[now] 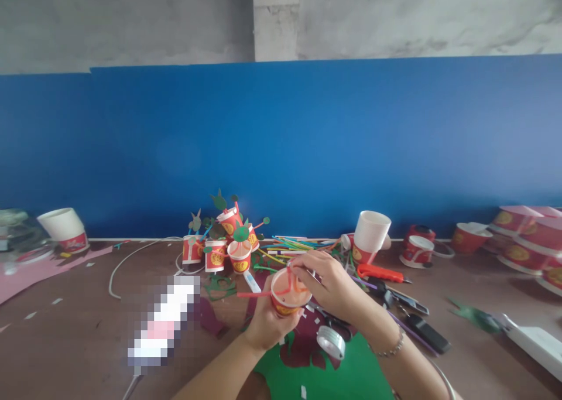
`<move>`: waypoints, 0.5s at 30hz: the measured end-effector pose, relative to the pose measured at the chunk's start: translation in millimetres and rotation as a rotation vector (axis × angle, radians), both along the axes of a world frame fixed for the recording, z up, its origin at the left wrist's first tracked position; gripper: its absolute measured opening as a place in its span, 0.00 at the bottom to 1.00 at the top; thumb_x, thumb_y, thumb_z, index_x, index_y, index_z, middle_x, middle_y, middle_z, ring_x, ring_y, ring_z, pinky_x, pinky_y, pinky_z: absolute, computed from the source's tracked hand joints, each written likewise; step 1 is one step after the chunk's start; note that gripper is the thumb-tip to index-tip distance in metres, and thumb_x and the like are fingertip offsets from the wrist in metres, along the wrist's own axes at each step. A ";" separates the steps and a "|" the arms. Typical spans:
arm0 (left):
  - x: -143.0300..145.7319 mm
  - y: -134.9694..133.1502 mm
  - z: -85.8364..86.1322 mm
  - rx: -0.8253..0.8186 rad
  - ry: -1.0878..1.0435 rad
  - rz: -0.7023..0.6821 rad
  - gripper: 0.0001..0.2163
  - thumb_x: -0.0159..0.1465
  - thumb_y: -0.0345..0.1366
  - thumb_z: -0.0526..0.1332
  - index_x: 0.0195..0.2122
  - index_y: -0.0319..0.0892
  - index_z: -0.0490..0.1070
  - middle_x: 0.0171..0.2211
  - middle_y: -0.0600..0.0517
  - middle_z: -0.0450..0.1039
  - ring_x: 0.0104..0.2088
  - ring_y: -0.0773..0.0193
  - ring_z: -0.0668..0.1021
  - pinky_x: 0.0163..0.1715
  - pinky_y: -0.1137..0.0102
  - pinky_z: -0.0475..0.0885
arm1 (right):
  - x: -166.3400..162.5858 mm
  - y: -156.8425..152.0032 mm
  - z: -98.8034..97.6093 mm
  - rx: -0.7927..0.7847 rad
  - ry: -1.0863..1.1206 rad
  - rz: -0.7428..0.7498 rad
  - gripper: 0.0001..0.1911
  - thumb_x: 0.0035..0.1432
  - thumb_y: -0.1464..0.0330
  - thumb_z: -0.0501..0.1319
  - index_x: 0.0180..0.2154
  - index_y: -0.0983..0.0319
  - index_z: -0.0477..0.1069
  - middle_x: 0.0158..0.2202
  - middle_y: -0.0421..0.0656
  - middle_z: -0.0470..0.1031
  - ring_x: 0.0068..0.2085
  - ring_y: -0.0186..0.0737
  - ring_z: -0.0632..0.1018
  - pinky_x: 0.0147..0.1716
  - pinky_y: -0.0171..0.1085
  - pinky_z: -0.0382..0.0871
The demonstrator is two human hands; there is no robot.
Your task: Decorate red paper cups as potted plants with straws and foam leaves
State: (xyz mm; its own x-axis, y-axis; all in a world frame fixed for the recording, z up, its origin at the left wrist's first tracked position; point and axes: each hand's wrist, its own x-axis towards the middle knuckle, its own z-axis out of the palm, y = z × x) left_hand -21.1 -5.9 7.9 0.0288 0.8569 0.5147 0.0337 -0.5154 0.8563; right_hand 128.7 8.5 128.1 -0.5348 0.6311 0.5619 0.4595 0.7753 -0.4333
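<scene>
My left hand [266,328] is wrapped round a small red and yellow paper cup [285,310] with a white rim, and its opening faces me. A red drinking straw [250,295] sticks out of the cup's left side, with more red straw bent inside and above the rim. Over the cup, my right hand [329,280] has its fingers pinched on the upper part of the straw; the fingertips partly cover it. Below the hands lie green paper [351,371], dark red paper scraps [302,344] and a roll of clear tape [331,342].
Several small cups with green paper leaves [215,255] stand at the back. Behind my right hand are loose coloured straws [285,245] and a tall white cup stack [371,236]. An orange-handled tool [381,273] and a black key fob [424,332] lie right; a blue panel [281,148] rises behind.
</scene>
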 end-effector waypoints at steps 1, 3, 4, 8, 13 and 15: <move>0.1 0.1 -1.0 -0.038 -0.012 -0.011 0.20 0.51 0.30 0.65 0.46 0.40 0.67 0.42 0.43 0.76 0.44 0.52 0.77 0.46 0.58 0.73 | 0.3 1.2 -0.9 0.003 0.020 0.007 0.09 0.63 0.70 0.53 0.36 0.60 0.72 0.34 0.43 0.75 0.37 0.39 0.74 0.39 0.40 0.67; 0.3 0.0 -1.7 -0.106 -0.020 -0.024 0.18 0.50 0.31 0.66 0.43 0.40 0.69 0.40 0.44 0.77 0.43 0.51 0.78 0.46 0.56 0.73 | 0.6 3.1 -2.5 0.008 0.076 0.006 0.09 0.63 0.70 0.53 0.37 0.61 0.72 0.34 0.44 0.75 0.37 0.40 0.74 0.38 0.40 0.67; 0.3 -0.2 -1.7 -0.133 -0.023 -0.025 0.17 0.50 0.31 0.66 0.42 0.41 0.70 0.39 0.45 0.77 0.43 0.50 0.78 0.46 0.55 0.73 | 0.4 3.5 -3.0 0.007 0.102 0.003 0.09 0.63 0.70 0.52 0.38 0.61 0.72 0.34 0.44 0.75 0.37 0.39 0.74 0.38 0.40 0.68; -1.5 -0.8 -3.7 -0.148 -0.050 0.000 0.21 0.48 0.31 0.67 0.44 0.43 0.69 0.43 0.46 0.75 0.45 0.49 0.77 0.48 0.54 0.72 | -1.5 1.5 -2.0 -0.058 0.146 0.039 0.09 0.62 0.72 0.53 0.37 0.61 0.72 0.32 0.42 0.75 0.36 0.37 0.74 0.38 0.38 0.68; -5.3 0.4 -7.2 -0.128 -0.115 -0.044 0.29 0.50 0.31 0.68 0.53 0.48 0.62 0.46 0.47 0.74 0.47 0.50 0.76 0.49 0.56 0.71 | -0.2 -10.1 7.6 -0.088 0.048 0.079 0.06 0.58 0.74 0.56 0.35 0.61 0.71 0.32 0.41 0.73 0.35 0.37 0.72 0.36 0.38 0.67; -5.4 1.1 -7.7 -0.138 -0.143 -0.075 0.27 0.51 0.32 0.68 0.51 0.47 0.63 0.47 0.47 0.74 0.46 0.51 0.77 0.49 0.57 0.72 | 1.5 -15.4 12.3 -0.061 0.003 0.085 0.06 0.58 0.75 0.56 0.34 0.61 0.71 0.31 0.41 0.71 0.35 0.37 0.71 0.36 0.38 0.66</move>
